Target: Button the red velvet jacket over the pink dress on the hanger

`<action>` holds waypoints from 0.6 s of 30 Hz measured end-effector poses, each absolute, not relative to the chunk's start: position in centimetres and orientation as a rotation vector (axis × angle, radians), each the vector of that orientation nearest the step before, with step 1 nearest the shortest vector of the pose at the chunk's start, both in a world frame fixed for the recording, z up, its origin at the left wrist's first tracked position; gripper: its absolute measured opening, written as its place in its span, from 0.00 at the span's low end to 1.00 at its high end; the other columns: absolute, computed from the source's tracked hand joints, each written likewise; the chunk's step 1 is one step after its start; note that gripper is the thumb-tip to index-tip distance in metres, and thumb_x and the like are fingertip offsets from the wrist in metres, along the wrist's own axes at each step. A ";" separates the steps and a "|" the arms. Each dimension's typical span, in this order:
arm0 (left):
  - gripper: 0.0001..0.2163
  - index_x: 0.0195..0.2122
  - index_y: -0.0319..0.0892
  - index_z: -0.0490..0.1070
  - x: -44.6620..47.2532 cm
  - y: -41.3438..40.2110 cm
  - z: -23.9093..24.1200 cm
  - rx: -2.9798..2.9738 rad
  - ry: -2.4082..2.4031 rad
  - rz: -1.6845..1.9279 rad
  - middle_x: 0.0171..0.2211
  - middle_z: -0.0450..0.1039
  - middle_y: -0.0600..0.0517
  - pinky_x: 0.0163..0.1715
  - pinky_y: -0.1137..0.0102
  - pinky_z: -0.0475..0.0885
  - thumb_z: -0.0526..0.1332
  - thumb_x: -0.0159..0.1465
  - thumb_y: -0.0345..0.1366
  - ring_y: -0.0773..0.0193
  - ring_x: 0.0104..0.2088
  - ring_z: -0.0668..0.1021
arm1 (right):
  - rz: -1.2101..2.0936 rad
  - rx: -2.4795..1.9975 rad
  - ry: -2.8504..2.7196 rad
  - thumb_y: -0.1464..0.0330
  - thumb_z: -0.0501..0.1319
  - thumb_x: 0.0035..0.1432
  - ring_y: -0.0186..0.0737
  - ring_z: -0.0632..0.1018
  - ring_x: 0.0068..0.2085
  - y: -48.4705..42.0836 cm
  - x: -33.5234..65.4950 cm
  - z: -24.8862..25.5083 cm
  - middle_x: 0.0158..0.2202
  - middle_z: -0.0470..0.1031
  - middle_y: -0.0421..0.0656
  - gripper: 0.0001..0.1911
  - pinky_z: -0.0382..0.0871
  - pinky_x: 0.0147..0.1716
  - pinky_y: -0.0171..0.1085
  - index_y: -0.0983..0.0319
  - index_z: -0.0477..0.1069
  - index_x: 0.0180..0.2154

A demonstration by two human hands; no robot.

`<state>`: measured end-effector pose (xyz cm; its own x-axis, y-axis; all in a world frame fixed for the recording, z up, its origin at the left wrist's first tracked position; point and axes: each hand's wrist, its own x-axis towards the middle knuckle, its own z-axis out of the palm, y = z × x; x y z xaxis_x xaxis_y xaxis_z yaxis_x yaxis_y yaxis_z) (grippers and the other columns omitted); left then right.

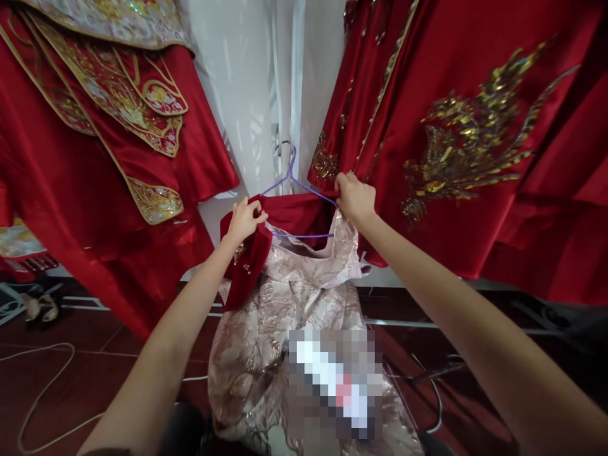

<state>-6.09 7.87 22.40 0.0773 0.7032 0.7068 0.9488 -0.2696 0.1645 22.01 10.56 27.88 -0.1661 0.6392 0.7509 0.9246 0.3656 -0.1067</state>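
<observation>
A pale pink-gold brocade dress (285, 323) hangs from a thin purple hanger (304, 183), which is hooked up in front of the white drape. Around the dress's neckline lies a red shawl (297, 212) with small gold ornaments on its left part; it passes behind the hanger. My left hand (246, 220) is closed in a pinch on the shawl at the left shoulder. At the right shoulder, my right hand (356, 196) is closed on the shawl's upper edge, beside the hanger's end; its fingertips are partly hidden. A pixelated patch covers part of the skirt.
Red embroidered garments hang on both sides, one with layered gold-edged panels (156, 139) and one with a gold sequin bird (451, 145). A white drape (232, 88) is behind. Below are a dark red floor (109, 373), a white cable (28, 405) and shoes (47, 309).
</observation>
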 end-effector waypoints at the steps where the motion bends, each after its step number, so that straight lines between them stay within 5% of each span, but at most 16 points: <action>1: 0.08 0.30 0.43 0.67 -5.9 7.9 22.3 -1.999 -1.648 -0.993 0.32 0.64 0.49 0.43 0.63 0.58 0.55 0.60 0.40 0.55 0.39 0.69 | -0.500 -1.389 -1.863 0.74 0.52 0.54 0.45 0.72 0.34 10.7 22.5 27.5 0.38 0.69 0.51 0.08 0.59 0.32 0.41 0.62 0.66 0.36; 9: 0.08 0.33 0.41 0.68 -5.6 8.4 21.7 -1.834 -1.672 -0.942 0.36 0.64 0.43 0.42 0.61 0.57 0.52 0.62 0.38 0.52 0.39 0.69 | -0.349 -1.561 -1.580 0.75 0.57 0.45 0.46 0.70 0.36 11.6 30.2 24.2 0.42 0.64 0.53 0.15 0.61 0.33 0.42 0.63 0.66 0.39; 18: 0.09 0.33 0.41 0.68 -3.8 8.5 20.7 -1.768 -1.734 -0.972 0.37 0.65 0.43 0.41 0.61 0.59 0.52 0.63 0.39 0.53 0.37 0.71 | -0.522 -1.434 -2.051 0.65 0.57 0.53 0.44 0.72 0.30 4.2 31.9 24.8 0.40 0.69 0.48 0.13 0.59 0.26 0.39 0.55 0.67 0.43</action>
